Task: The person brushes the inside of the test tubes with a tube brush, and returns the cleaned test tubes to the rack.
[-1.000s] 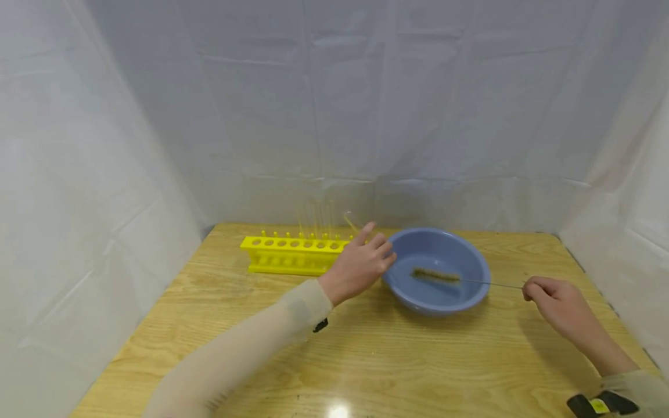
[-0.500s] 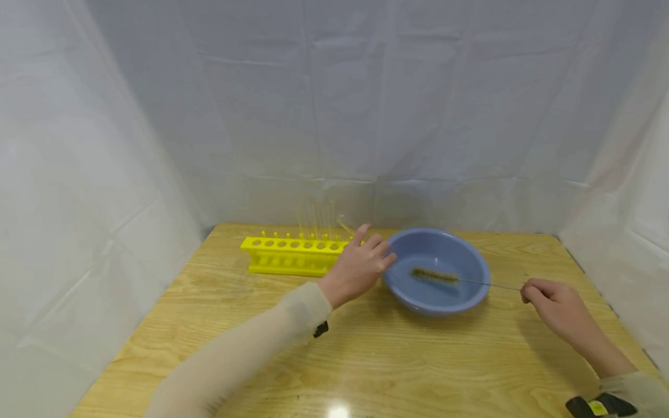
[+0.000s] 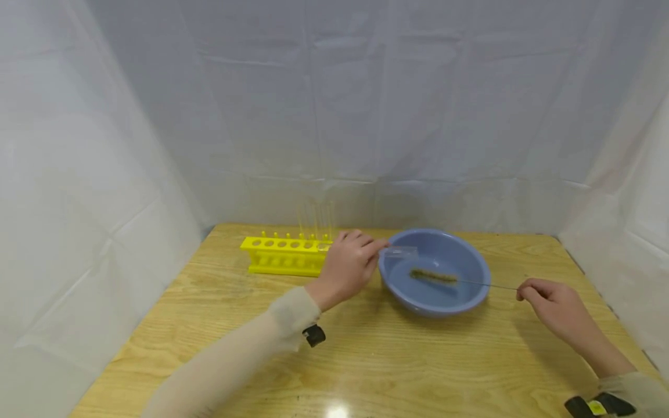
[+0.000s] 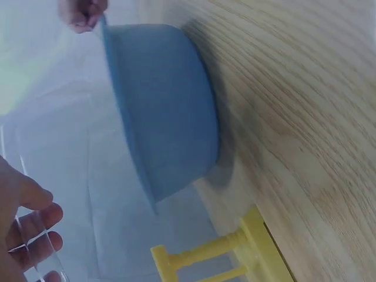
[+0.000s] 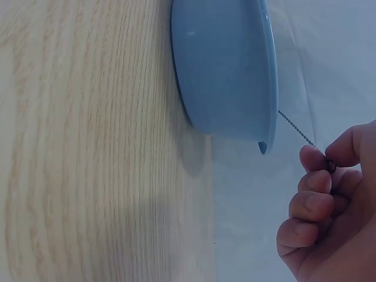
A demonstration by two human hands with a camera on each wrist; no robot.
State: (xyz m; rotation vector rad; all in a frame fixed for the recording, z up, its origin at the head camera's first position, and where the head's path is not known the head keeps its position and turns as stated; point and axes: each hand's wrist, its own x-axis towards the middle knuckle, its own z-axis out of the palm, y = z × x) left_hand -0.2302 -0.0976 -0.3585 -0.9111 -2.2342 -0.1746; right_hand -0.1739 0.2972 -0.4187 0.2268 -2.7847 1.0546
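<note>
My left hand (image 3: 347,264) holds a clear glass test tube (image 3: 401,252), whose end reaches right over the basin's left rim. In the left wrist view the fingers (image 4: 36,200) curl round the same tube. My right hand (image 3: 556,305) pinches the thin wire handle of a test tube brush (image 3: 434,276); its bristly head is above the blue basin (image 3: 473,249), pointing left toward the tube. From the right wrist view, thumb and forefinger grip the twisted wire's looped end. Brush and tube are apart.
A yellow test tube rack (image 3: 282,264) stands left of the basin, its right end hidden behind my left hand. Several clear tubes (image 3: 316,217) stand upright at its back. White sheeting (image 3: 345,116) encloses the wooden table (image 3: 397,366).
My left hand has turned, swinging the test tube from pointing up and back to lying rightward over the basin rim. The right hand with the brush has shifted very slightly left.
</note>
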